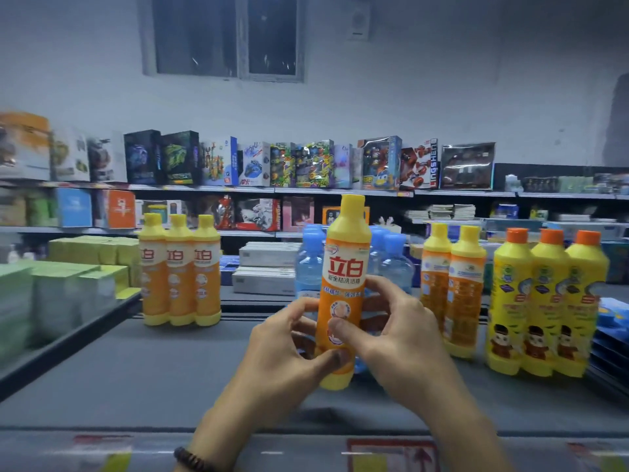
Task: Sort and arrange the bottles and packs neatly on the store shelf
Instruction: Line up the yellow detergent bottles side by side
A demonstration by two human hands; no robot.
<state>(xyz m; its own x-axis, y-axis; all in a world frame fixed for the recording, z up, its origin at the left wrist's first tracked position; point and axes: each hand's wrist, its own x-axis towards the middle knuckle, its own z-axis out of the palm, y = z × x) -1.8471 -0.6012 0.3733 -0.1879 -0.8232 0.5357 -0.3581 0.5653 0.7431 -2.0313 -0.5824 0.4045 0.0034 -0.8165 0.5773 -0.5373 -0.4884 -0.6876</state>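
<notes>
- Head view: a person held one orange-label bottle (343,291) upright in both hands, at the middle of the shelf (170,369), nearer its front edge than the other bottles.
- Left hand (282,349): fingers and thumb curled round the bottle's lower body. Right hand (401,335): thumb across the label, fingers wrapped behind. Both were gripping.
- Could not tell whether the base rested on the shelf or hung just above it.
- Looked done: three matching bottles (180,270) stood touching in a row toward the left edge, labels forward. Three orange-capped yellow bottles (548,301) stood in a row toward the right edge.
- Two more orange bottles (452,287) stood just left of those, showing another face of the label.
- Blue-capped clear bottles (309,264) were clustered behind the held one, toward the back edge.
- Green packs (85,267) were stacked by the left edge.
- Judgement: sorting partway. The held bottle had yet to be placed, likely beside the left trio. The pair probably needed turning or moving.
</notes>
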